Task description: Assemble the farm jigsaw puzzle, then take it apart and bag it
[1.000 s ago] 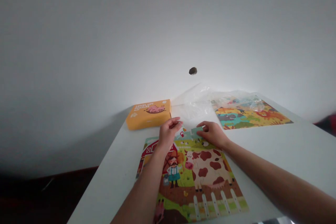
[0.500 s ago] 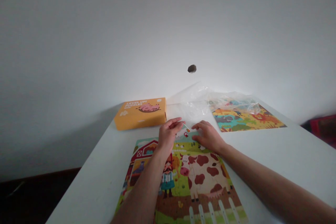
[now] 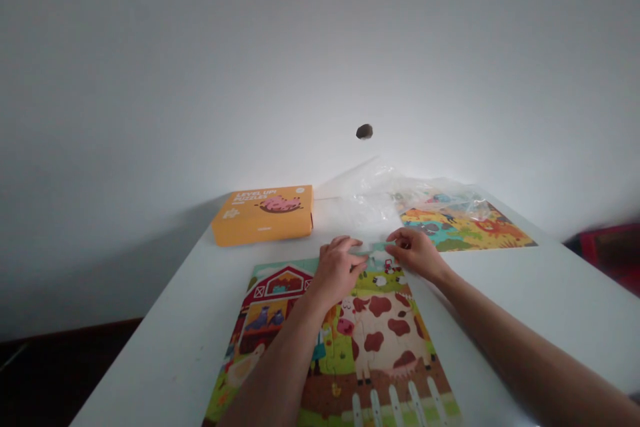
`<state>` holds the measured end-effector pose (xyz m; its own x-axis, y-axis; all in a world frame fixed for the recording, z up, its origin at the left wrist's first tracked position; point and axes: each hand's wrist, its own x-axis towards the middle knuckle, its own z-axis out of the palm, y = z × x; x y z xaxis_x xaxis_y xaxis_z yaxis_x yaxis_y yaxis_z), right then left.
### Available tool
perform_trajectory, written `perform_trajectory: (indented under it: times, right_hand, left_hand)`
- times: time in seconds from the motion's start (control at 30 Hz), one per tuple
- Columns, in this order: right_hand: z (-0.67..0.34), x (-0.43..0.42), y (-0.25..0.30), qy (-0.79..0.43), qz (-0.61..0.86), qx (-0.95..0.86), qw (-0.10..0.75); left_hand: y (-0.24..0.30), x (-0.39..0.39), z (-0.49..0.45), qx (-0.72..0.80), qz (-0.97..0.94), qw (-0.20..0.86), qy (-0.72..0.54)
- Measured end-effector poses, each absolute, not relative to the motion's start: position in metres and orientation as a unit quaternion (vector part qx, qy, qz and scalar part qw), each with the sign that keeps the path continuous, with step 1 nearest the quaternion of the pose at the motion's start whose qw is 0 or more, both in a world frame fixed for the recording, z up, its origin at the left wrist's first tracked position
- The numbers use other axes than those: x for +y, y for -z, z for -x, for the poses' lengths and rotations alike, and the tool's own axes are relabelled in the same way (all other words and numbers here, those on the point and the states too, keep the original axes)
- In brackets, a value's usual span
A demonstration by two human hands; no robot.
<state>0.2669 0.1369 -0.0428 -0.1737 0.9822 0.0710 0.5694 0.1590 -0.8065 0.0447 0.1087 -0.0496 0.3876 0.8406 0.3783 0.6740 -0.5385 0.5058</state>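
Note:
A farm jigsaw puzzle with a cow, a barn and a fence lies in front of me. At its far right corner is a puzzle piece with pale sky and a small red tractor. My right hand pinches this piece by its right side, thumb and forefinger close together. My left hand rests over the far edge of the puzzle, its fingers stretched out and apart, the thumb tip near the piece's left side. My left forearm covers part of the farmer and barn picture.
An orange puzzle box stands at the back left, by the wall. Crumpled clear plastic wrap lies behind my hands and over part of a second animal picture sheet. The white table carries all this. A red object is beyond its right edge.
The tractor piece has gone from between my hands to the puzzle's far right corner. My right hand has shifted right onto it; my left hand has come lower, its fingers spreading.

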Motion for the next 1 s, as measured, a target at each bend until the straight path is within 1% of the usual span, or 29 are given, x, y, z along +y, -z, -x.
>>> perform_trajectory:
  times: [0.17,0.27,0.5,0.67,0.87,1.0]
  right_hand:
    - [-0.263,0.134,0.045,-0.209,0.606,-0.722,0.259]
    - [-0.26,0.134,0.048,-0.162,0.612,-0.733,0.249]
    - [-0.262,0.134,0.046,-0.109,0.585,-0.776,0.209]
    - [-0.263,0.13,0.048,-0.072,0.609,-0.769,0.182]
    - [-0.254,0.12,0.046,-0.04,0.593,-0.779,0.201]
    - [-0.279,0.112,0.032,-0.049,0.564,-0.791,0.233]
  left_hand:
    - [0.051,0.109,-0.045,0.469,-0.834,0.097,-0.273]
    - [0.052,0.11,-0.044,0.454,-0.843,0.1,-0.27]
    - [0.051,0.106,-0.043,0.408,-0.876,0.09,-0.241]
    - [0.05,0.104,-0.043,0.412,-0.88,0.079,-0.22]
    - [0.051,0.107,-0.043,0.416,-0.884,0.078,-0.199]
    - [0.055,0.112,-0.04,0.406,-0.89,0.08,-0.19]
